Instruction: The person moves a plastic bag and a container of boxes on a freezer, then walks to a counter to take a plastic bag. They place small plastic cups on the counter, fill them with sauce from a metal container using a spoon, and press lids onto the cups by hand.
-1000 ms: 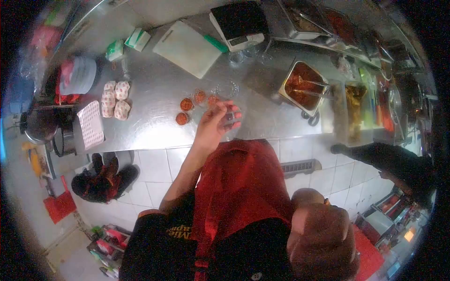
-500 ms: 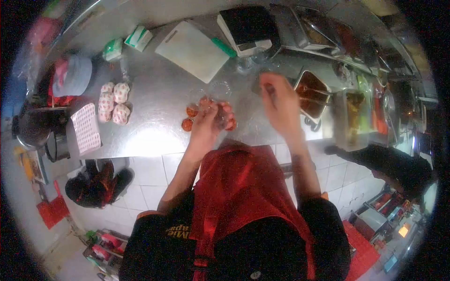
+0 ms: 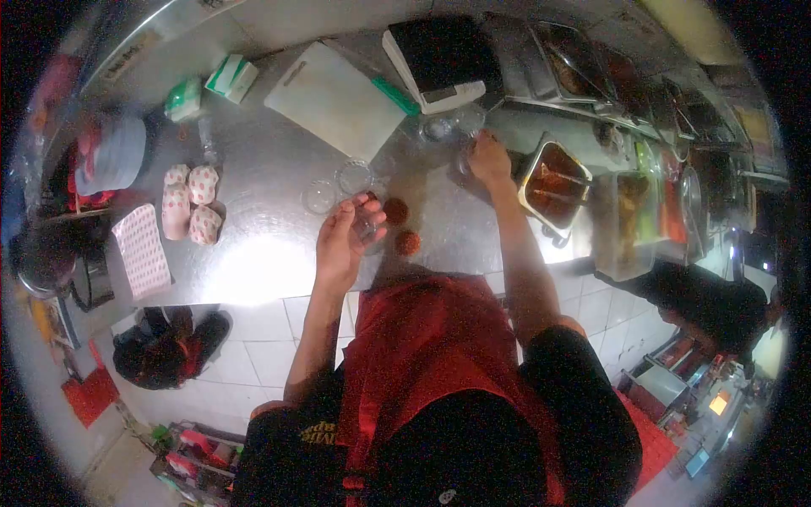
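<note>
Since the earlier frames, the right hand (image 3: 490, 159) has extended forward from mid-air to the steel counter (image 3: 270, 253), just beside the sauce tray (image 3: 553, 182). The left hand (image 3: 345, 241) has shifted leftward, leaving two filled red cups (image 3: 395, 209) to its right. Left fingers curl closed around a small clear cup (image 3: 365, 225) held just above the counter, palm turned inward; right-hand fingers are hidden behind the knuckles and blurred, so that grip cannot be determined.
</note>
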Available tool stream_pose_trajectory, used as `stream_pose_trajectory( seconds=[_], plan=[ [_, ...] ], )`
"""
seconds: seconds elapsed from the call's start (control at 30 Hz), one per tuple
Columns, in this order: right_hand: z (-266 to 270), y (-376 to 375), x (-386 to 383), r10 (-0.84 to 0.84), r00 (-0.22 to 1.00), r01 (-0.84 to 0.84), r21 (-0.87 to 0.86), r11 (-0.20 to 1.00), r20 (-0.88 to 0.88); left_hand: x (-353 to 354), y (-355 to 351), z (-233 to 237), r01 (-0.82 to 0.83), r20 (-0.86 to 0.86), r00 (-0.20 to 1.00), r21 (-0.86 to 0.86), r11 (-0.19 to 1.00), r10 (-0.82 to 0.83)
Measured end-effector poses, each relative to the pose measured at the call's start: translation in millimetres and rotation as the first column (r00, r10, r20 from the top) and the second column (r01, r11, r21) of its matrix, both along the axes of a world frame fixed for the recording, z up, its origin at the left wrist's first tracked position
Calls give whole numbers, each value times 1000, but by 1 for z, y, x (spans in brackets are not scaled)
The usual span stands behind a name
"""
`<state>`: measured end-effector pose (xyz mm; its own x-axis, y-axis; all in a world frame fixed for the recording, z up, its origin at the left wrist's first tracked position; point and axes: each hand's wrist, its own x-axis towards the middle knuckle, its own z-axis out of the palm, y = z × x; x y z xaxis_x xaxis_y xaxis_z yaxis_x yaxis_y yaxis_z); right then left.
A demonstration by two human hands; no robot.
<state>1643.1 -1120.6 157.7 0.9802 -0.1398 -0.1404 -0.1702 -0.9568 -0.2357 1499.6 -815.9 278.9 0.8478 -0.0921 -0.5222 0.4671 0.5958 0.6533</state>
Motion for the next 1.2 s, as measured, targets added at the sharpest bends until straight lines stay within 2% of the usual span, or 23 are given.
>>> stream_pose_trajectory(
  seconds=[0.03, 0.1, 0.13, 0.17, 0.2, 0.23, 0.3, 0.33, 0.4, 0.53, 0.6, 0.63, 0.73, 0.8, 1.0, 1.13, 1.2],
  plan=[
    [-3, -6, -4, 1, 1000, -1, -4, 1000, -6, 0, 0, -2, -1, -6, 1000, -4, 1000, 1],
    [14, -10, -19, 14, 970, 86, 398, 914, -241, 1, 0, -6, 12, -5, 1000, -32, 999, -12],
    [24, -12, -28, 15, 969, 86, 397, 914, -246, 0, -1, -8, 10, -10, 1000, -32, 999, -11],
    [38, -12, -38, -74, 947, 278, 681, 677, -312, 1, -2, -10, 11, -7, 1000, -47, 999, -11],
    [50, -10, -47, -128, 907, 421, 848, 322, -402, 3, -3, -12, 11, -1, 1000, -60, 998, -12],
    [60, -5, -59, -126, 905, 424, 848, 318, -406, 4, -5, -14, 12, -4, 1000, -55, 998, -12],
    [78, 6, -82, -305, 873, 401, 916, 2, -381, 8, -11, -18, 42, 11, 999, -112, 993, -41],
    [84, 11, -92, -306, 872, 401, 916, 0, -381, 10, -15, -18, 43, 11, 999, -112, 993, -42],
    [93, 21, -110, -386, 855, 314, 938, -149, -347, 12, -23, -19, 49, 7, 999, -119, 992, -48],
    [109, 41, -133, -459, 813, 329, 933, -146, -359, 15, -42, -16, 34, -15, 999, -120, 992, -36],
    [122, 66, -139, -355, 900, 174, 956, -236, -251, 16, -54, -16, 67, 80, 995, -210, 975, -51],
    [126, 78, -139, -358, 900, 169, 956, -238, -248, 16, -59, -14, 71, 84, 995, -208, 976, -55],
    [133, 97, -139, -340, 923, 121, 973, -195, -183, 16, -73, -1, 35, 65, 998, -232, 972, -21],
    [130, 99, -139, -348, 932, 72, 993, -94, -101, 14, -76, 4, 59, 229, 969, 135, 989, -89],
    [123, 95, -140, -280, 955, 102, 995, 21, -92, 8, -75, -1, 77, 243, 967, 13, 997, -78],
    [121, 95, -144, -249, 964, 102, 994, 46, -88, 5, -71, 0, 70, 240, 968, 14, 997, -71],
    [117, 95, -145, -226, 972, 80, 995, 63, -64, 5, -74, 1, 20, 218, 976, -25, 999, -14]
  ],
)
